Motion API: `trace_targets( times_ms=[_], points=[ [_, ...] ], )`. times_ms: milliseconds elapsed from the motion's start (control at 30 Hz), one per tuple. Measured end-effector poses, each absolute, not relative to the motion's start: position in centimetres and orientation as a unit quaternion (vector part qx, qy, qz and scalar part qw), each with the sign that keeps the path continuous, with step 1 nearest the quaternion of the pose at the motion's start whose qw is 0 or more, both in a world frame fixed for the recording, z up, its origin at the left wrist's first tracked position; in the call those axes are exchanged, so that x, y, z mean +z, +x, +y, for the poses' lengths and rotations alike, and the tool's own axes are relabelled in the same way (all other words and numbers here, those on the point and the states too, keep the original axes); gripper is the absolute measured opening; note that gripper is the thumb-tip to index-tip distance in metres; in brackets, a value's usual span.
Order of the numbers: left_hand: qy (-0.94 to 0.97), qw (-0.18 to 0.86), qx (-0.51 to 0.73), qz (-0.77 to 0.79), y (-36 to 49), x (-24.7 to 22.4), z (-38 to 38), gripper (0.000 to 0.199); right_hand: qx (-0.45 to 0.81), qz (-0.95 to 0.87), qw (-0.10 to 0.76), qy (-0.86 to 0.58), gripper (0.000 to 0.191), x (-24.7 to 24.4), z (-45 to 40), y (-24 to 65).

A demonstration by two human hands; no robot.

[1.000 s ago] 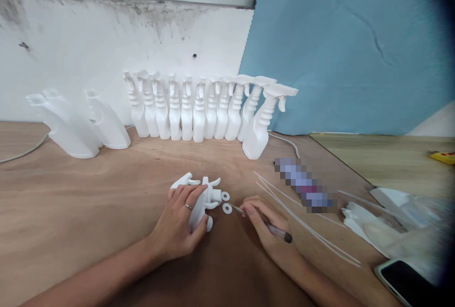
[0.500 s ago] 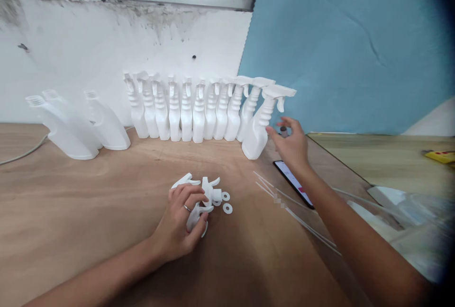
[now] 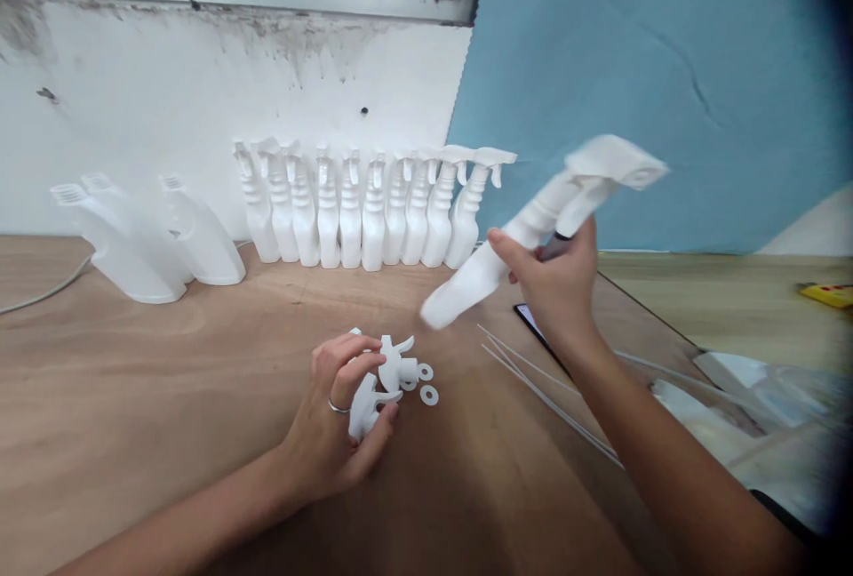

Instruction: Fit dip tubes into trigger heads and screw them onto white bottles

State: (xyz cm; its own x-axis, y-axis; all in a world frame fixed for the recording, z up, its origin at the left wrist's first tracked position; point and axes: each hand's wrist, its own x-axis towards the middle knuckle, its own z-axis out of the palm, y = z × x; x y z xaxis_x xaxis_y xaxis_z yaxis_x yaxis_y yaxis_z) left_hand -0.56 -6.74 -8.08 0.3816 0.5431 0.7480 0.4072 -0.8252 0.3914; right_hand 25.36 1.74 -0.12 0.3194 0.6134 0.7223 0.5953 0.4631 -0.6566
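My right hand (image 3: 560,283) grips a white spray bottle (image 3: 476,278) around its body. It is off the table and tilted, its trigger head pointing up to the right, and is slightly blurred. A small dark object (image 3: 554,245) shows by the fingers; I cannot make out what it is. My left hand (image 3: 339,407) rests low over the table, fingers apart and curved around a white trigger sprayer head (image 3: 365,407). Another sprayer head (image 3: 394,364) lies just beyond its fingertips, beside flat white washers (image 3: 429,395). Part of one more head is hidden behind the fingers.
A row of white spray bottles with heads (image 3: 371,220) stands along the wall. Several headless bottles (image 3: 210,243) are at the left. Thin white tubes (image 3: 546,403) and a phone (image 3: 530,320) lie at the right, with clear plastic bags (image 3: 753,389) past the table edge.
My right hand has taken hold of the rightmost spray bottle, lifted it from the table and tilted it. My left hand has stayed by the sprayer heads, its fingers slightly more spread.
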Motion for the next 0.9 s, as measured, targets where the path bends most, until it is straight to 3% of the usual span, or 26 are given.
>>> trace_targets(
  times_ms=[67, 133, 267, 367, 467, 667, 900],
  points=[
    [0.831, -0.013, 0.48, 0.282, -0.3, -7.4, -7.1, 0.053, 0.139, -0.532, 0.678, -0.487, 0.041, 0.1, -1.5, 23.0],
    [0.83, -0.118, 0.475, 0.266, -0.2, -6.7, -7.7, 0.052, 0.264, -0.513, 0.67, -0.467, 0.041, -0.2, -4.2, 20.9],
    [0.824, -0.262, 0.435, 0.252, -0.4, -5.6, -8.5, 0.048, 0.352, -0.474, 0.655, -0.472, 0.052, -1.3, -6.6, 18.9],
    [0.849, -0.197, 0.406, 0.273, -1.0, -4.3, -8.1, 0.052, 0.428, -0.506, 0.613, -0.431, 0.051, -1.5, -6.5, 19.3],
    [0.864, -0.147, 0.392, 0.279, -1.5, -3.1, -7.4, 0.055, 0.451, -0.516, 0.617, -0.388, 0.035, -1.1, -6.5, 19.7],
    [0.849, -0.216, 0.355, 0.326, -1.4, -2.9, -7.7, 0.08, 0.515, -0.432, 0.617, -0.41, 0.043, -0.3, -7.5, 18.7],
    [0.867, -0.167, 0.349, 0.315, -1.5, -2.7, -7.6, 0.08, 0.422, -0.349, 0.744, -0.384, 0.037, -0.2, -6.9, 18.9]
  ],
)
